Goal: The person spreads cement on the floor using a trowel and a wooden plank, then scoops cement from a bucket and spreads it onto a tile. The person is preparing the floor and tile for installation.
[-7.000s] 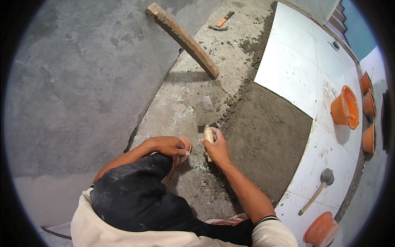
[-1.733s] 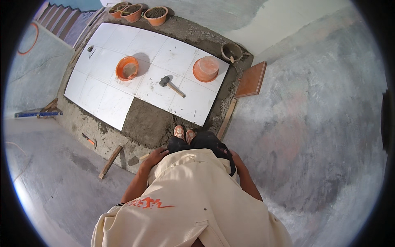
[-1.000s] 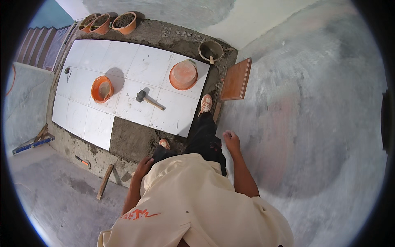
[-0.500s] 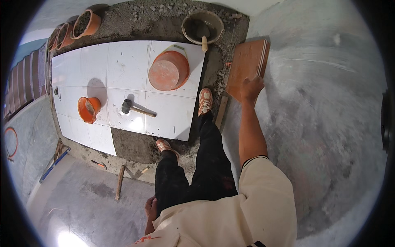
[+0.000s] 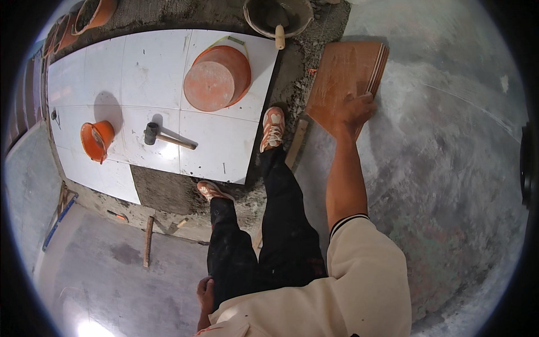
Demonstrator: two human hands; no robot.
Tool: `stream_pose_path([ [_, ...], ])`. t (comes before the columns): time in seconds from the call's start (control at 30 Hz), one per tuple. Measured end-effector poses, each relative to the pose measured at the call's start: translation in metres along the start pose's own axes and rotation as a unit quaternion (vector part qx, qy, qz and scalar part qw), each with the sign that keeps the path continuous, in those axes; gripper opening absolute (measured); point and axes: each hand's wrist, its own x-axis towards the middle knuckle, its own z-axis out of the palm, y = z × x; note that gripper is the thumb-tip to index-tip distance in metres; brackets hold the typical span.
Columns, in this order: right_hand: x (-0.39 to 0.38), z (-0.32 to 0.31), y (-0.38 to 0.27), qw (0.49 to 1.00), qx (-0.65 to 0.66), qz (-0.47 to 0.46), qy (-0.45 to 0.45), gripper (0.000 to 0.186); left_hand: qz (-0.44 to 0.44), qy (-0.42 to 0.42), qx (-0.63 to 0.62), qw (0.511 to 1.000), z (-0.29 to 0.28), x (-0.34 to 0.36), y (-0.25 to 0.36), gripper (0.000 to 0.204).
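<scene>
A stack of reddish-brown tiles (image 5: pixel 339 73) leans against the grey wall at my right, several edges showing along its right side. My right hand (image 5: pixel 356 111) is closed round that right edge, thumb side over the front face; the fingertips behind are hidden. My left hand (image 5: pixel 205 293) hangs low beside my left thigh, its fingers loosely curled, with nothing visible in them. Ahead of my feet, white tiles (image 5: pixel 147 132) cover the floor. On them lie a rubber mallet (image 5: pixel 152 133) with a wooden handle, an upturned orange bucket (image 5: pixel 209 84) and a smaller tipped orange bucket (image 5: pixel 96 140).
A dark mortar tub (image 5: pixel 252 25) with a wooden-handled trowel (image 5: pixel 279 38) stands at the far edge. Bare mortar (image 5: pixel 163 188) shows beside the tiles. Several orange buckets (image 5: pixel 96 16) line the far left. Wood strips (image 5: pixel 148 241) and a blue level (image 5: pixel 59 224) lie nearby.
The whole view has shifted, so the floor tiles and buckets sit further left and up. My right hand keeps its hold at the stack's edge; my left hand stays by my thigh.
</scene>
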Motion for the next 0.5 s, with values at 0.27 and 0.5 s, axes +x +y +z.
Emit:
stream_pose_path([
  [0.27,0.006,0.007,0.009,0.989,-0.08,-0.124,-0.009,0.029,0.004,-0.004,-0.031,0.999,0.016,0.005,-0.01,0.03],
  [0.5,-0.006,0.03,-0.014,0.989,0.025,-0.002,-0.145,0.037,-0.028,-0.007,-0.017,0.999,0.022,0.005,0.003,0.03],
])
